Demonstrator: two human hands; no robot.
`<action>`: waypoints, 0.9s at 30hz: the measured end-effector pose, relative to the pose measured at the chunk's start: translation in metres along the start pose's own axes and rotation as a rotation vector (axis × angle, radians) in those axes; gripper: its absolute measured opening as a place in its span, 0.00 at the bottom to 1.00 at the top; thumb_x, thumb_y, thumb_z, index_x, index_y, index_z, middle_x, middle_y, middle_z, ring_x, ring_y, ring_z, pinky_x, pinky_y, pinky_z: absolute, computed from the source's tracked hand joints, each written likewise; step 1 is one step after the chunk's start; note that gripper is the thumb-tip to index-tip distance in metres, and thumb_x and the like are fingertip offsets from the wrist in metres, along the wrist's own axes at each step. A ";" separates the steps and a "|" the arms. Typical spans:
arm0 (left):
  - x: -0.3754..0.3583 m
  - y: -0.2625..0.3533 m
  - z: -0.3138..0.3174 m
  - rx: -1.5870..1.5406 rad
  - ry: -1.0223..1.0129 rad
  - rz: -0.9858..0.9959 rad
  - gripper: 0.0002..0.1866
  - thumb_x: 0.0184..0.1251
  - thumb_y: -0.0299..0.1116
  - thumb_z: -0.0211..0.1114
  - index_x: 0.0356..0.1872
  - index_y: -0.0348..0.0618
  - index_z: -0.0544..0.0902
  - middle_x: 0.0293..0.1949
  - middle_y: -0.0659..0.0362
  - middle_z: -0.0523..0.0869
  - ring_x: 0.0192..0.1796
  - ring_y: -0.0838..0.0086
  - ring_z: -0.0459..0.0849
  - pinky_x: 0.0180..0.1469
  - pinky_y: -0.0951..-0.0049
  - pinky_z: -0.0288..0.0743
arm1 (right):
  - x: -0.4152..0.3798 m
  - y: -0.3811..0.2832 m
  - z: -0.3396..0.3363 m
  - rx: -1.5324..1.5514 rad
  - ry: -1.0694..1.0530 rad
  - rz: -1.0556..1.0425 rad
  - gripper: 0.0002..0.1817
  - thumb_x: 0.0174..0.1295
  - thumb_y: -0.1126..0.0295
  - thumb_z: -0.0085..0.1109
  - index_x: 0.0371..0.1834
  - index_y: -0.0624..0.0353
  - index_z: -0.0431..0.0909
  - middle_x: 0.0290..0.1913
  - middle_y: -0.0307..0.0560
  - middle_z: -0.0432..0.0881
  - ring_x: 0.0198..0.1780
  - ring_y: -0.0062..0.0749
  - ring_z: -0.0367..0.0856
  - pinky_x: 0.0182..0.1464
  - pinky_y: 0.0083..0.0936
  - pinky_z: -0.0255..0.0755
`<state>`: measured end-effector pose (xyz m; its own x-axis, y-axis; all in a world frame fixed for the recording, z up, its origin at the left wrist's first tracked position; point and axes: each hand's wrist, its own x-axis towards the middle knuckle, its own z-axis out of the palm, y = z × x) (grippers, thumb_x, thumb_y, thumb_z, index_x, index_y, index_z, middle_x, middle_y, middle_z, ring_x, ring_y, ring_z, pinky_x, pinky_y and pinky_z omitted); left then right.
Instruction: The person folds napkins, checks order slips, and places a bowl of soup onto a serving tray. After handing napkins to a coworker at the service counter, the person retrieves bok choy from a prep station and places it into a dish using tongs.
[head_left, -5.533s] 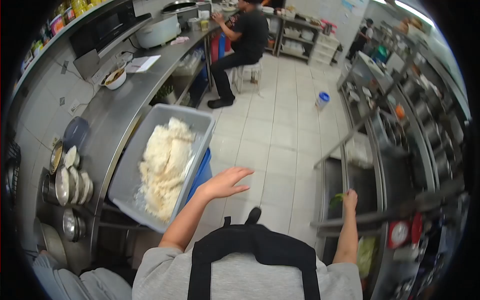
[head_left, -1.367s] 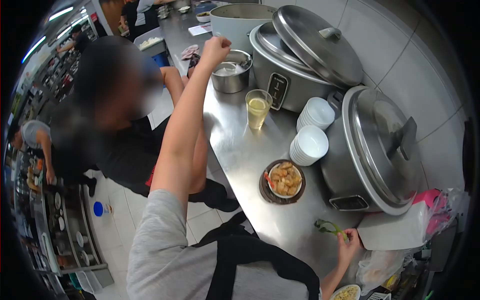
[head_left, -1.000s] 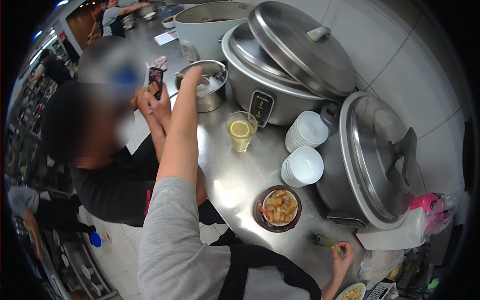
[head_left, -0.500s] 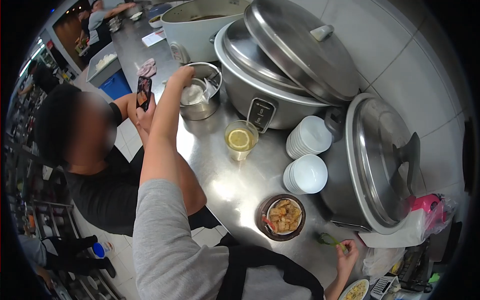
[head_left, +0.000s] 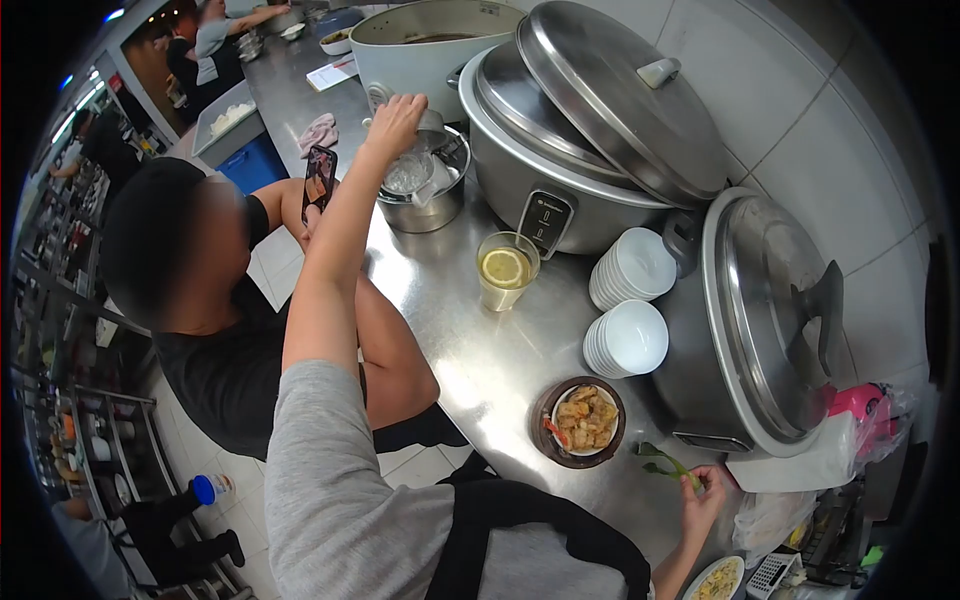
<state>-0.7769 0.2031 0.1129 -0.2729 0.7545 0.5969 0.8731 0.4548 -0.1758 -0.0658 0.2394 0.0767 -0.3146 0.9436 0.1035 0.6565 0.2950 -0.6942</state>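
Note:
My left hand (head_left: 398, 122) is raised over a round metal pot (head_left: 430, 213), fingers pinched at the top of a grey, cup-like vessel (head_left: 431, 128). Below it, something clear and shiny (head_left: 408, 174), like water or ice, shows in the pot beside a pale piece (head_left: 434, 183). Low on the right, my right hand (head_left: 704, 490) pinches the stem of a green leafy vegetable (head_left: 662, 462). Its leaf end points toward a dark brown pot of food (head_left: 578, 422) holding browned chunks and a red strip.
A glass with a lemon slice (head_left: 504, 270), two stacks of white bowls (head_left: 634, 338) and large rice cookers (head_left: 560, 195) stand on the steel counter. At my left a person (head_left: 215, 330) holds a phone (head_left: 319, 180). A plate of food (head_left: 716, 580) lies near my right forearm.
My left hand has risen out of the pot, bringing the grey vessel up. My right hand keeps its hold on the green stem. The view has shifted slightly.

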 end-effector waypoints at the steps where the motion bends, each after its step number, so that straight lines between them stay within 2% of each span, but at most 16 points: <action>1: -0.001 0.001 0.005 0.000 0.003 0.005 0.13 0.52 0.23 0.56 0.40 0.45 0.70 0.36 0.54 0.78 0.45 0.59 0.78 0.40 0.60 0.74 | -0.001 0.000 0.000 0.003 0.004 0.002 0.09 0.42 0.82 0.62 0.24 0.65 0.70 0.25 0.46 0.72 0.29 0.33 0.71 0.38 0.24 0.65; 3: -0.005 0.005 0.017 -0.029 0.090 0.055 0.11 0.52 0.23 0.55 0.38 0.45 0.71 0.37 0.55 0.75 0.45 0.60 0.76 0.39 0.61 0.74 | -0.005 0.003 -0.001 0.001 -0.005 0.019 0.09 0.42 0.82 0.61 0.25 0.65 0.69 0.25 0.46 0.72 0.30 0.34 0.70 0.39 0.24 0.65; 7: -0.008 0.014 0.019 -0.035 0.115 0.069 0.10 0.52 0.22 0.54 0.37 0.44 0.71 0.37 0.55 0.74 0.45 0.60 0.75 0.39 0.62 0.75 | -0.013 0.001 -0.005 0.014 0.023 0.000 0.10 0.42 0.82 0.61 0.25 0.65 0.69 0.26 0.47 0.71 0.30 0.34 0.70 0.39 0.24 0.64; 9: -0.006 0.013 0.018 -0.089 -0.024 0.171 0.12 0.51 0.21 0.53 0.39 0.41 0.72 0.36 0.53 0.74 0.45 0.57 0.74 0.43 0.63 0.72 | -0.015 -0.007 -0.011 -0.021 0.013 0.015 0.10 0.42 0.82 0.61 0.25 0.65 0.69 0.27 0.47 0.71 0.31 0.34 0.70 0.39 0.23 0.64; 10: -0.005 0.016 0.014 -0.100 -0.021 0.131 0.11 0.52 0.21 0.52 0.38 0.41 0.71 0.36 0.53 0.73 0.46 0.57 0.74 0.44 0.63 0.72 | -0.013 -0.010 -0.013 -0.026 0.022 0.022 0.10 0.42 0.82 0.61 0.25 0.65 0.69 0.27 0.47 0.71 0.31 0.34 0.70 0.39 0.23 0.64; 12: -0.008 0.021 0.015 -0.115 -0.017 0.149 0.11 0.52 0.21 0.52 0.38 0.41 0.71 0.36 0.53 0.73 0.46 0.57 0.74 0.45 0.62 0.72 | -0.020 -0.012 -0.016 -0.050 0.037 0.016 0.08 0.44 0.80 0.60 0.26 0.64 0.70 0.26 0.42 0.72 0.31 0.26 0.69 0.39 0.21 0.63; 15: -0.007 0.021 0.012 -0.098 -0.060 0.191 0.12 0.52 0.21 0.53 0.39 0.41 0.70 0.37 0.53 0.73 0.47 0.58 0.73 0.45 0.62 0.72 | -0.026 -0.010 -0.017 -0.083 0.067 0.001 0.08 0.44 0.79 0.60 0.26 0.64 0.70 0.26 0.43 0.71 0.32 0.28 0.69 0.39 0.22 0.64; 17: -0.008 0.021 0.013 -0.130 -0.005 0.098 0.13 0.50 0.20 0.54 0.39 0.41 0.70 0.37 0.54 0.73 0.47 0.58 0.73 0.45 0.62 0.73 | -0.028 -0.017 -0.018 -0.070 0.074 0.019 0.09 0.43 0.80 0.61 0.25 0.65 0.70 0.27 0.45 0.72 0.31 0.31 0.70 0.39 0.23 0.64; 18: -0.007 0.018 0.017 -0.122 -0.069 0.144 0.14 0.49 0.18 0.54 0.39 0.42 0.70 0.37 0.54 0.74 0.47 0.58 0.73 0.46 0.61 0.72 | -0.029 -0.019 -0.019 -0.054 0.075 0.017 0.09 0.41 0.82 0.61 0.25 0.66 0.70 0.27 0.47 0.72 0.31 0.34 0.71 0.39 0.23 0.64; 21: -0.011 0.019 0.015 -0.097 -0.020 0.117 0.11 0.53 0.21 0.54 0.39 0.43 0.71 0.37 0.55 0.75 0.46 0.59 0.75 0.45 0.62 0.74 | -0.034 -0.014 -0.020 -0.050 0.091 0.032 0.10 0.41 0.82 0.62 0.25 0.66 0.70 0.27 0.47 0.72 0.31 0.34 0.70 0.38 0.23 0.64; 25: -0.011 0.022 0.008 -0.112 0.035 0.062 0.12 0.53 0.21 0.54 0.39 0.43 0.70 0.38 0.56 0.75 0.47 0.60 0.75 0.45 0.62 0.74 | -0.038 -0.017 -0.021 -0.074 0.073 0.036 0.10 0.41 0.82 0.62 0.25 0.66 0.70 0.27 0.47 0.72 0.31 0.34 0.70 0.38 0.23 0.64; 27: -0.009 0.026 0.006 -0.168 -0.005 0.039 0.16 0.49 0.18 0.53 0.41 0.42 0.69 0.38 0.54 0.74 0.48 0.57 0.73 0.46 0.60 0.72 | -0.038 -0.016 -0.021 -0.066 0.082 0.036 0.10 0.41 0.81 0.62 0.25 0.66 0.70 0.27 0.47 0.72 0.31 0.34 0.71 0.38 0.23 0.64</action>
<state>-0.7544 0.2104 0.0986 -0.2387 0.7725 0.5884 0.9384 0.3395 -0.0650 -0.0501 0.2022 0.0995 -0.2347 0.9620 0.1394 0.7107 0.2676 -0.6506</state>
